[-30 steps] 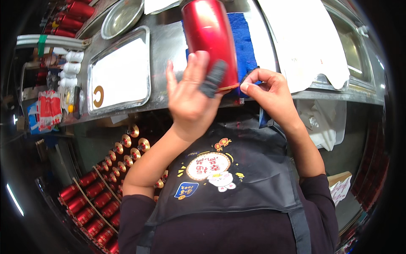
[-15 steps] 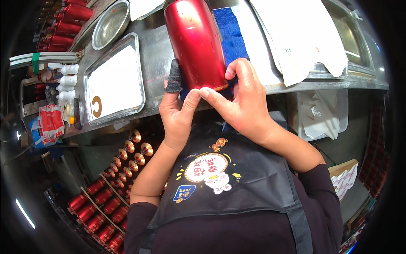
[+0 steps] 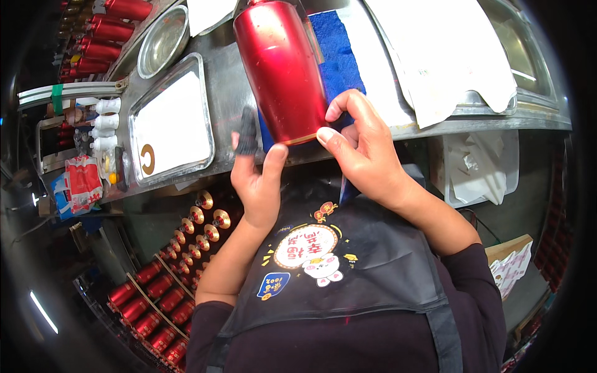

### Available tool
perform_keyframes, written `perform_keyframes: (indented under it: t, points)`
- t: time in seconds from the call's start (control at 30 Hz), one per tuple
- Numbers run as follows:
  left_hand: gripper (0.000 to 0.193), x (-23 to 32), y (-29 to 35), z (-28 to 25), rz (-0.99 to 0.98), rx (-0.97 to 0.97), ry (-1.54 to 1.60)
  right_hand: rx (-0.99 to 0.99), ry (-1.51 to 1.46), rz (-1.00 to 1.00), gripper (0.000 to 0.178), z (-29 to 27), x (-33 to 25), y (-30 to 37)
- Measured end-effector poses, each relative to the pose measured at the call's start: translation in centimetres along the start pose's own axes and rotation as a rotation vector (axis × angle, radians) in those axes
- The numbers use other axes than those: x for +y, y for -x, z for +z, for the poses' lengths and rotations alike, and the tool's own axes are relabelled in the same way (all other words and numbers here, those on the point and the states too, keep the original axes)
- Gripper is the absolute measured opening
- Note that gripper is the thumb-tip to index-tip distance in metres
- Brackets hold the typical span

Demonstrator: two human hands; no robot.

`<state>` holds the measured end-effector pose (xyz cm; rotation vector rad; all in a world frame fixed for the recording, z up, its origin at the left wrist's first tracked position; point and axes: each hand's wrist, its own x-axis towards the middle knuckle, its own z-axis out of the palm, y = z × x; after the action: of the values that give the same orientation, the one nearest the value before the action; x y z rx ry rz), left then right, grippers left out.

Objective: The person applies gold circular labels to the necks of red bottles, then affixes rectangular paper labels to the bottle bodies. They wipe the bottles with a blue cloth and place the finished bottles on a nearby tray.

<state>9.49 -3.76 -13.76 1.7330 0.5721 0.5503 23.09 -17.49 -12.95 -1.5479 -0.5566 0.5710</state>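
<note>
A large glossy red bottle (image 3: 283, 74) lies on a blue cloth (image 3: 339, 53), its gold-rimmed end toward me and its far end cut off by the picture's top. My right hand (image 3: 370, 158) pinches the right side of that near end, thumb at the rim and curled index finger on the side. Just left of the rim is my left hand (image 3: 258, 186), thumb and fingers apart, with nothing held. Black finger covers (image 3: 247, 130) wrap some of its fingers. Whether the left thumb still touches the rim is hard to tell.
A metal tray (image 3: 208, 140) with a white sheet and a brown C-shaped piece sits left, near a steel bowl (image 3: 163, 42). White sheets (image 3: 448, 68) cover the right side. Red bottles (image 3: 149, 298) fill racks below left. A white bin (image 3: 476, 168) of paper hangs below right.
My left hand has eased away from the bottle, its fingers opening. My right hand has shifted slightly right along the rim, and the bottle has moved a little left and toward me.
</note>
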Motion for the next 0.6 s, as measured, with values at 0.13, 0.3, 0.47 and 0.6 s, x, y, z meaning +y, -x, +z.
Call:
perform_keyframes:
  t: [0.13,0.3,0.47,0.6]
  points:
    - [0.049,-0.7,1.7,-1.0,0.313,-0.047,-0.429,-0.003,-0.024,0.053,0.025,0.2,-0.2,-0.1]
    - [0.046,-1.7,2.1,-1.2,0.396,-0.114,-0.599,0.095,0.254,-0.076,0.041,1.3,-0.5,-0.2]
    - [0.042,-1.1,1.8,-0.9,0.467,-0.092,-0.663,0.089,0.23,-0.102,0.037,1.4,0.0,-0.2]
    - [0.036,-0.2,1.2,-0.6,0.507,-0.07,-0.757,0.088,0.148,-0.097,0.03,1.3,0.7,-0.2]
